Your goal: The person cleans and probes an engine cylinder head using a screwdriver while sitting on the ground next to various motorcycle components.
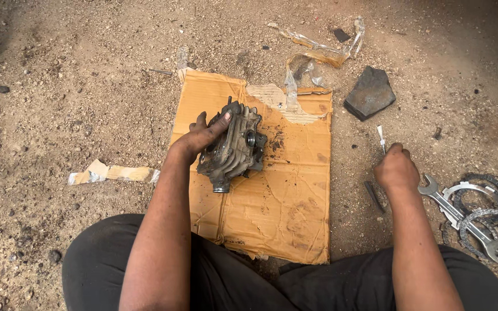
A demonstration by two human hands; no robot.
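A dirty finned metal engine part [234, 151] stands on a torn sheet of brown cardboard [286, 201] on the ground. My left hand [200, 138] rests on its left side, thumb over the top, steadying it. To the right, off the cardboard, my right hand [396, 168] is closed around a thin metal tool [381, 138] whose pale tip sticks up above the fist. A short dark rod [373, 196] lies on the dirt just left of that hand.
A steel combination spanner [462, 217] and several toothed rings [485, 222] lie at the right. A dark flat stone [369, 93], crumpled clear plastic [318, 55] and a paper scrap [113, 173] sit on the gravelly ground. My dark-trousered knees fill the bottom edge.
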